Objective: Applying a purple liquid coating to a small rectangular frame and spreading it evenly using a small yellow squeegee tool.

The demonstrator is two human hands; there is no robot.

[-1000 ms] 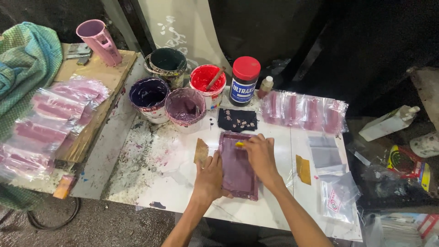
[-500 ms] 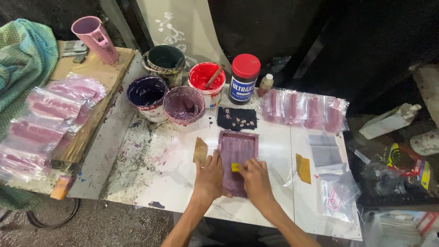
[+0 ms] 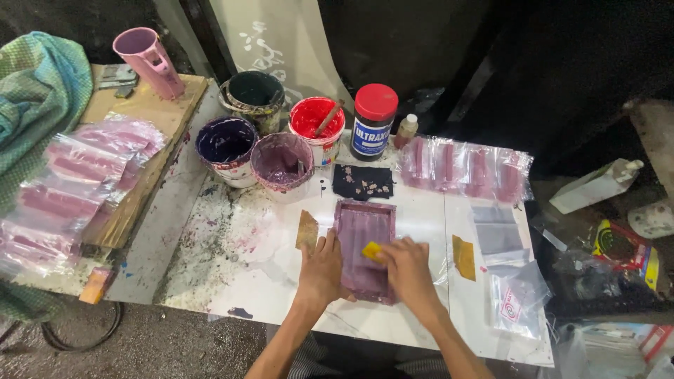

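Near the front edge of a white bench (image 3: 421, 210), a small rectangular purple-stained screen frame (image 3: 363, 242) lies flat, its long sides running away from the viewer. On it the right hand (image 3: 407, 270) has its fingers closed around a small yellow scraper (image 3: 372, 250), pressed against the frame's mesh about midway along. Just beside it, the left hand (image 3: 323, 270) rests with fingers spread flat on the frame's left rim and the bench, pinning it down. A tan card (image 3: 307, 230) lies touching the left hand's fingertips, and a second ochre card (image 3: 463, 257) lies to the right, apart from the right hand. Beyond the frame's far edge sits a dark cloth patch (image 3: 362, 182), then a row of paint pots: a lilac pot (image 3: 282, 161), a deep violet pot (image 3: 226, 144), a red pot (image 3: 314, 123) with a stick in it, a dark green pot (image 3: 254, 95), and a black jar with a red lid (image 3: 373, 123). Along the bench's far right edge lies a strip of clear bags with pink pieces (image 3: 467, 168); loose clear bags (image 3: 509, 281) crowd the right edge. Left of the frame the bench surface is bare but paint-spattered, giving open room. Further left, a wooden board (image 3: 151, 105) carries more pink-filled bags (image 3: 70, 182) and a pink cup (image 3: 147, 60), beside a teal cloth (image 3: 35, 84).
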